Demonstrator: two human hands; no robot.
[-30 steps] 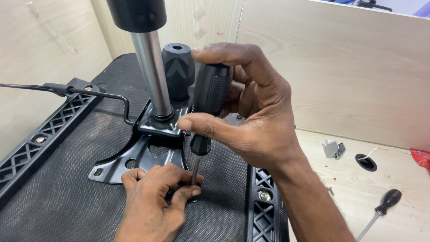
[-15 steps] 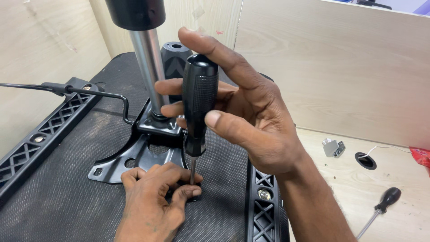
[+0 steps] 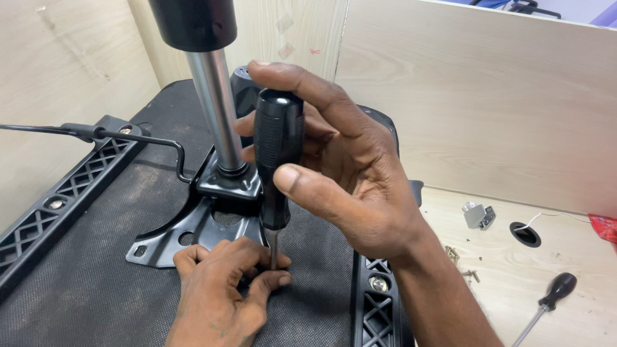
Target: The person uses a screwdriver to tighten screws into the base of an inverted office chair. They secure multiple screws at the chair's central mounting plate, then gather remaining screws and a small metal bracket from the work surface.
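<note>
The right hand (image 3: 347, 173) now wraps its grip round the black screwdriver (image 3: 277, 160), which stands straighter than a moment ago. Its tip sits by the metal plate (image 3: 193, 234) on the chair seat (image 3: 77, 283). The left hand (image 3: 222, 289) pinches the tip steady.

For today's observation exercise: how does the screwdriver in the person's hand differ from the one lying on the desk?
The held screwdriver stands upright, tip down by the left hand, gripped by the right hand. The spare screwdriver lies flat and untouched on the desk. Its handle looks slimmer. Both have black handles and metal shafts.
</note>
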